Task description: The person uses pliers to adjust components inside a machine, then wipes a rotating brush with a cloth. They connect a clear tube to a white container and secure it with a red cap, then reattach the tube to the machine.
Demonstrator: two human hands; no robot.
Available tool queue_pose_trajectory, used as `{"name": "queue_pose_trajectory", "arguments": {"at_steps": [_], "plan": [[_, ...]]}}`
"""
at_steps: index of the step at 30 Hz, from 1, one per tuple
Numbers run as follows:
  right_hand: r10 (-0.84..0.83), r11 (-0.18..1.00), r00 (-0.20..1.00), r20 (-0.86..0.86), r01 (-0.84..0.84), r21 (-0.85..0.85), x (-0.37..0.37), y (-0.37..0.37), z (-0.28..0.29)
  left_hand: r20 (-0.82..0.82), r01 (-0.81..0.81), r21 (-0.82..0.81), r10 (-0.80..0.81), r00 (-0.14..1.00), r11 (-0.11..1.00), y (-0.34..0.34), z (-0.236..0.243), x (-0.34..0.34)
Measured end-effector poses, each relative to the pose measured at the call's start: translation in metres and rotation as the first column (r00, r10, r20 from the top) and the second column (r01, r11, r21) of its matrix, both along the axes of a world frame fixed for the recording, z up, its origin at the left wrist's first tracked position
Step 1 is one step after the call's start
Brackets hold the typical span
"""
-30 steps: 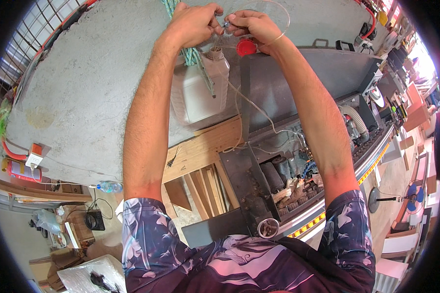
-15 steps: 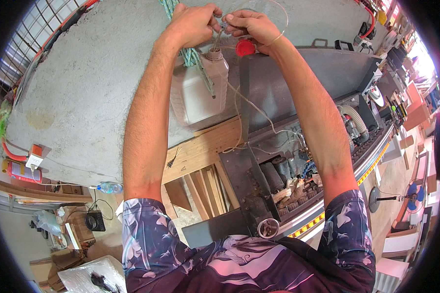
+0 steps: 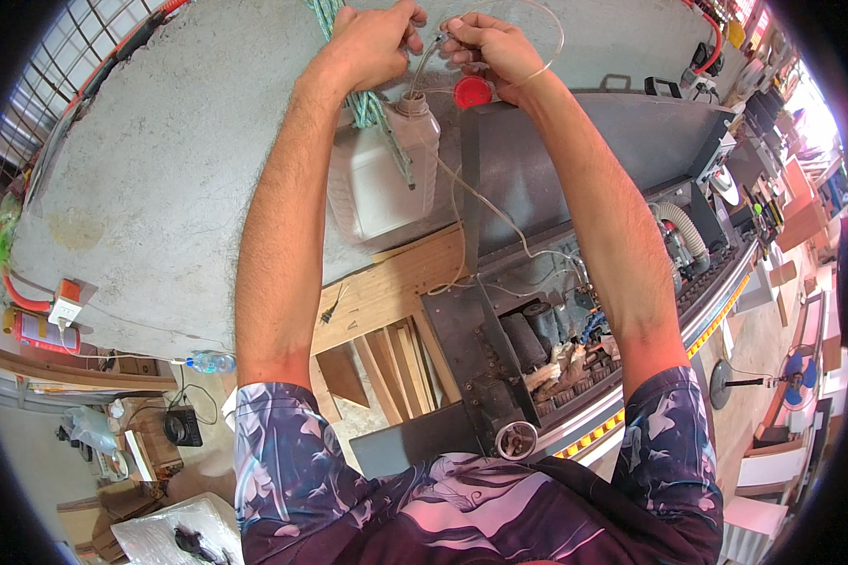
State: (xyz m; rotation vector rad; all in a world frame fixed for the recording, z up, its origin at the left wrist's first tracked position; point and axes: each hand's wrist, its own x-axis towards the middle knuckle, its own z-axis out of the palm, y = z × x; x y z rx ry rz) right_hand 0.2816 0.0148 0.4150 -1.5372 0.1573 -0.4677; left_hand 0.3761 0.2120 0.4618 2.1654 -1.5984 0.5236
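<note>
My right hand point(image 3: 497, 49) pinches a thin clear tube point(image 3: 552, 58) near a small fitting point(image 3: 440, 37); part of the tube loops around behind the wrist. My left hand point(image 3: 372, 45) is beside it, a little apart, its thumb and index finger separated and holding nothing that I can see. Below both hands stands a whitish plastic jerrycan point(image 3: 377, 188) with its neck uncapped. Thin tubing runs from the neck up toward my right hand. A red screw cap point(image 3: 472, 91) hangs or rests just under that hand. Green-white braided rope point(image 3: 364, 110) passes behind my left wrist.
A dark machine point(image 3: 537, 348) with an open compartment of hoses and parts fills the right. Wooden boards point(image 3: 386, 292) lie beneath the jerrycan. A grey concrete wall point(image 3: 151, 179) rises at left, with an outlet box point(image 3: 68, 303) on it. A fan point(image 3: 798, 379) stands far right.
My hands have drawn apart; the left fingers came off the fitting and spread. My right hand keeps the tube, its loop shifting slightly right.
</note>
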Motion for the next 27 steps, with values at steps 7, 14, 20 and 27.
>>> {"name": "queue_pose_trajectory", "arguments": {"at_steps": [7,14,20,27], "plan": [[0.034,0.999,0.999,0.021,-0.034,0.003,-0.001,0.001,0.001,0.000,0.010,-0.010,-0.010,1.000,1.000,0.000,0.000,-0.001],[0.037,0.999,0.998,0.043,-0.038,0.019,-0.003,0.008,0.004,0.089,-0.088,0.036,0.084,0.992,0.996,0.000,-0.004,-0.002],[0.194,0.957,0.951,0.241,-0.237,0.165,0.002,-0.002,0.001,0.130,-0.108,0.205,0.082,0.988,0.973,-0.001,-0.002,-0.005],[-0.037,0.969,0.921,0.388,-0.062,0.240,0.008,0.000,0.003,0.273,-0.221,0.087,0.190,0.943,0.971,-0.012,-0.012,0.003]]}}
